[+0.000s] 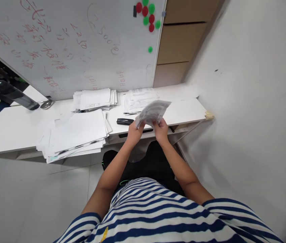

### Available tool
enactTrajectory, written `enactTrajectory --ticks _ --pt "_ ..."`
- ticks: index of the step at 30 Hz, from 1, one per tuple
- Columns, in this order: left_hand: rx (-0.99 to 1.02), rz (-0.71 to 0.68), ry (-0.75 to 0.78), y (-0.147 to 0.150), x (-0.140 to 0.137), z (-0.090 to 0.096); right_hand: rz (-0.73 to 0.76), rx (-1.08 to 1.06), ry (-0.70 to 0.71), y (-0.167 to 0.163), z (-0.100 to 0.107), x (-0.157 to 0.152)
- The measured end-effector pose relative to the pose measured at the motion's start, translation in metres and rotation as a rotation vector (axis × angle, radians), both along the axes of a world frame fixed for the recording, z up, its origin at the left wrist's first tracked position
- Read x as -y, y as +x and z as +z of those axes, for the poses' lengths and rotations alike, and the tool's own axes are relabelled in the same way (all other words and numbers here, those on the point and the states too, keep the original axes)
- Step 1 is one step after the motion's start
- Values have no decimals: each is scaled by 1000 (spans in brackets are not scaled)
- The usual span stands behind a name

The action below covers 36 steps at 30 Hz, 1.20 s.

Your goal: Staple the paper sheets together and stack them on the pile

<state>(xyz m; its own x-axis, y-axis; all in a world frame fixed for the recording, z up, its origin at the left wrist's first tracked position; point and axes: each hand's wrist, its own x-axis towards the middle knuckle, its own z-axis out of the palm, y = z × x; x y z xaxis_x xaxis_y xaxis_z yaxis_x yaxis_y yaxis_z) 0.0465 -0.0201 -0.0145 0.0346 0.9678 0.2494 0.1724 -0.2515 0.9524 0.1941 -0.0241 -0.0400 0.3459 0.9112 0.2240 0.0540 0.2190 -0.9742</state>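
Both my hands grip printed sheets of paper (153, 110), held up and curved above the front edge of the white desk. My left hand (135, 131) pinches the near left edge, thumb on top. On the near right edge, my right hand (161, 131) is closed the same way. How many sheets there are I cannot tell. A black stapler (124, 121) lies just left of my left hand. Behind the held paper rests a stack of printed sheets (135, 103).
A large loose paper pile (79, 131) overhangs the desk's front edge at left, with another paper stack (96, 98) behind it. A dark bottle (18, 96) and a computer mouse (47, 104) are at far left. The whiteboard (69, 60) and cardboard boxes (179, 40) stand behind; a wall (254, 101) bounds the right.
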Motion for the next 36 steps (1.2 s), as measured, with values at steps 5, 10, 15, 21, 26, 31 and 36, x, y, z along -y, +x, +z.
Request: enactTrajectory --ticks 5,10,15,21,26,31,36 --pt "-136 -8 88 -2 -18 -12 -39 138 -25 -3 -14 -8" --pt "-27 100 -4 -7 -17 -39 -52 308 -55 -6 -41 1" --pt "16 98 -130 -11 -4 -40 -59 218 -89 -11 -52 11" --pt "334 115 -319 -5 15 -36 5 -462 -158 -14 -56 38" --pt "647 138 -423 8 17 -51 44 -670 -305 -8 -63 58" --pt "566 31 -485 27 26 -67 112 -575 -342 -12 -71 73" --pt "281 117 -306 10 22 -61 -144 -489 -372 8 -90 79"
